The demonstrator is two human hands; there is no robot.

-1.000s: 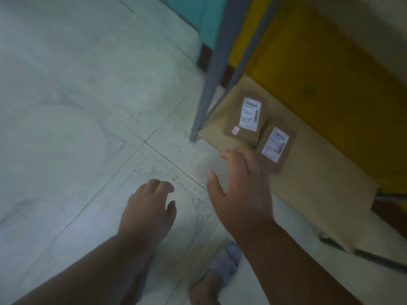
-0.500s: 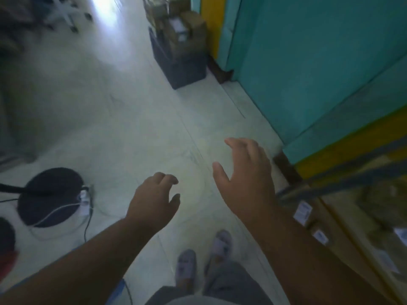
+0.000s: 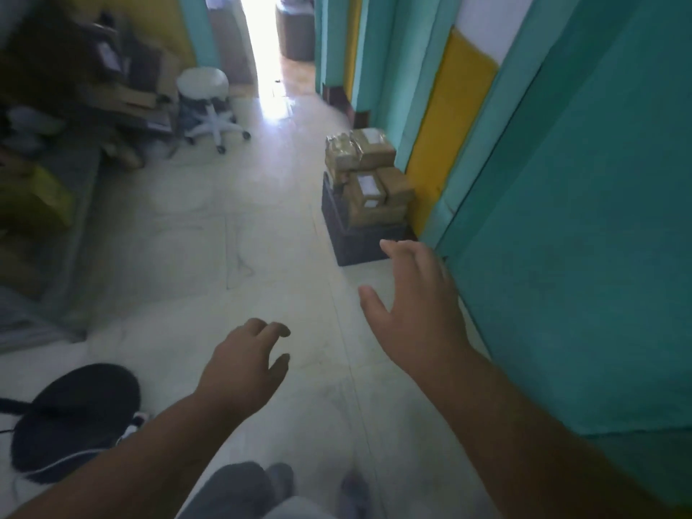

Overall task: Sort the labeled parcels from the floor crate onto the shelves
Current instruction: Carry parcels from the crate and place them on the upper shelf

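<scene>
Pale tiled floor (image 3: 232, 237) along a teal wall (image 3: 584, 256). Against that wall, dark floor crate (image 3: 355, 241) heaped with brown labeled parcels (image 3: 369, 181). Nearer, right hand (image 3: 415, 312) splayed and empty, left hand (image 3: 243, 365) loosely curled, grasping nothing.

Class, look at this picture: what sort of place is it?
Probably a small storeroom or parcel depot: a dark floor crate heaped with labelled parcels, piled cardboard opposite, and a wheeled stool.
</scene>
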